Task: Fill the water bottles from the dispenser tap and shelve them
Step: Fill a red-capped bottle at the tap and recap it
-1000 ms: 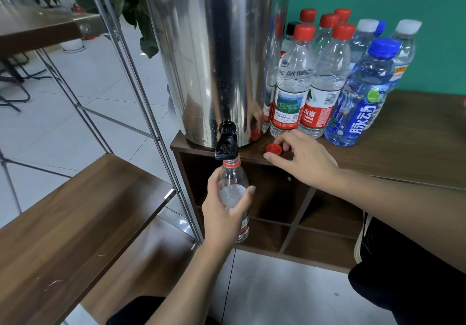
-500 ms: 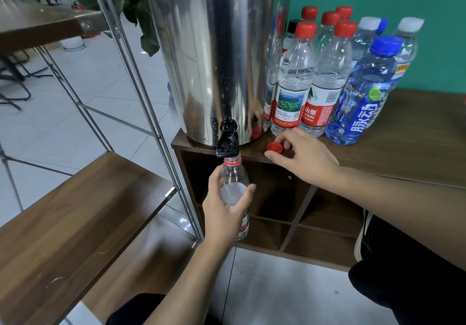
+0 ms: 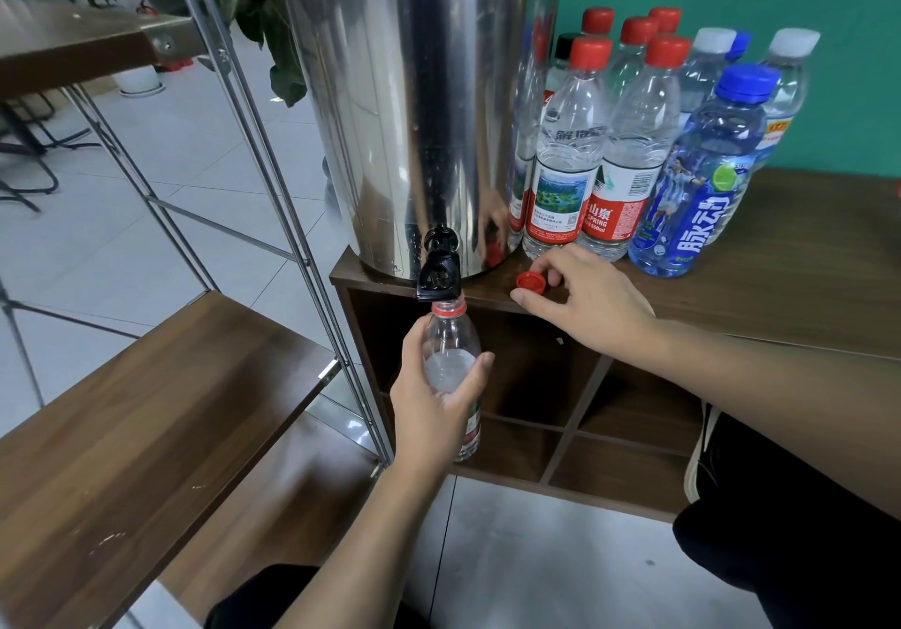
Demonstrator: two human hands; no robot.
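Bottle: your clear ribbed plastic bottle [image 3: 451,336] stands upright with its red neck ring just under the tap, uncapped, partly filled; a label shows low on its side.
Left hand: your left hand [image 3: 434,404] wraps the bottle's middle, thumb on one side and fingers curled round the other.
Tap: the glossy black plastic tap [image 3: 440,271] juts from the foot of the dispenser, right above the bottle's mouth.
Cap: a small round red cap [image 3: 531,282] lies on the surface, open side up.
Right hand: your right hand [image 3: 587,304] rests on the surface, fingertips pinching the cap's rim.
Dispenser: a tall mirror-bright steel cylinder [image 3: 419,106] stands on the surface's left end.
Surface: dark wood-grain cabinet top [image 3: 790,287], with open square cubbies beneath.
Waiting bottles: a tight cluster of clear capped bottles [image 3: 648,140] just right of the dispenser, caps red, white and blue; the blue-tinted one [image 3: 702,179] stands nearest you.
Shelf: a wood-grain board [image 3: 146,423] on thin chrome rods, to your left, lower than the surface.
Floor: pale glossy tiles [image 3: 146,179].
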